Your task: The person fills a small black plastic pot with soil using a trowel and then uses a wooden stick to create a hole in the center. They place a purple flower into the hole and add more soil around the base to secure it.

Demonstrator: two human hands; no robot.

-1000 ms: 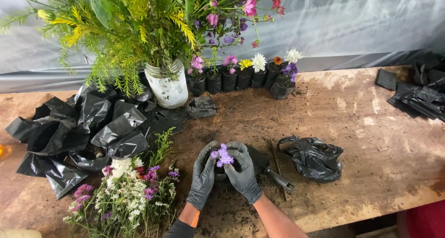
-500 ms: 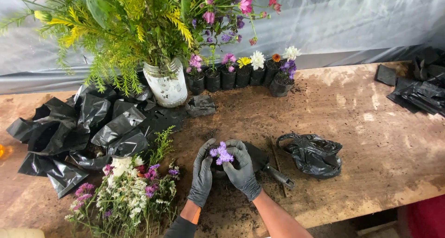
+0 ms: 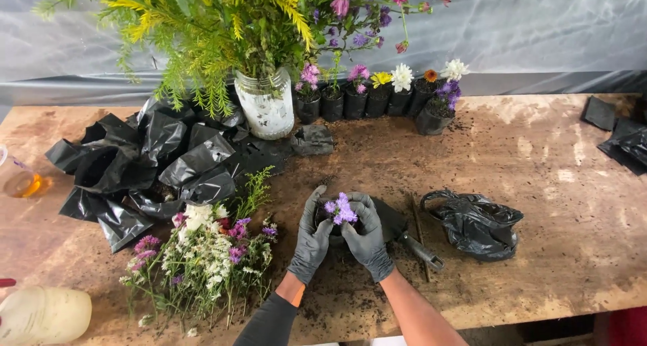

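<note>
Both my hands wear dark grey gloves and cup a small black bag pot (image 3: pixel 331 233) on the wooden table (image 3: pixel 539 184). A purple flower (image 3: pixel 342 210) stands in the pot between my hands. My left hand (image 3: pixel 311 238) wraps its left side, and my right hand (image 3: pixel 367 238) wraps its right side, fingers pressing the top. A dark-handled tool (image 3: pixel 418 247) lies just right of my right hand.
A crumpled black bag (image 3: pixel 477 222) sits to the right. Cut flowers (image 3: pixel 202 258) lie to the left, black plastic sheets (image 3: pixel 148 164) behind them. A white jar (image 3: pixel 267 110) of greenery and a row of small potted flowers (image 3: pixel 377 98) stand at the back. A plastic bottle (image 3: pixel 44 313) lies at bottom left.
The view has shifted, so the table now sits further right and a bottle and glass show at the left. My hands stay cupped on the pot.
</note>
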